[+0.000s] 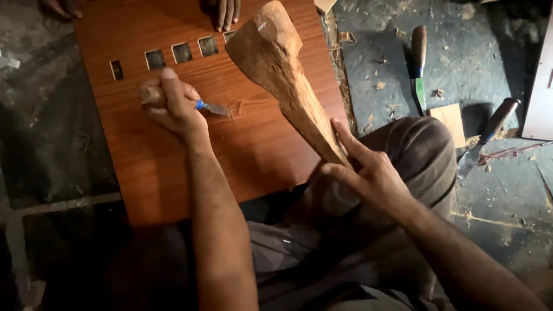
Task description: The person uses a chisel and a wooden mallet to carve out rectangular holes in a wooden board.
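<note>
A dusty grey floor (489, 52) fills the frame. A red-brown wooden board (173, 155) with 5 small square holes lies flat on it, upper left. On the right lie 2 chisels (419, 63) (489, 132), a small piece of wood (452, 121) between them, and wood chips (380, 85).

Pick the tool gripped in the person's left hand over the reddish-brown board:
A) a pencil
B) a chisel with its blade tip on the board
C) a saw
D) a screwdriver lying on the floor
B: the left hand grips a chisel whose metal blade tip meets the board below the row of square cut-outs, while the right hand holds a rough wooden mallet raised above it.
</note>
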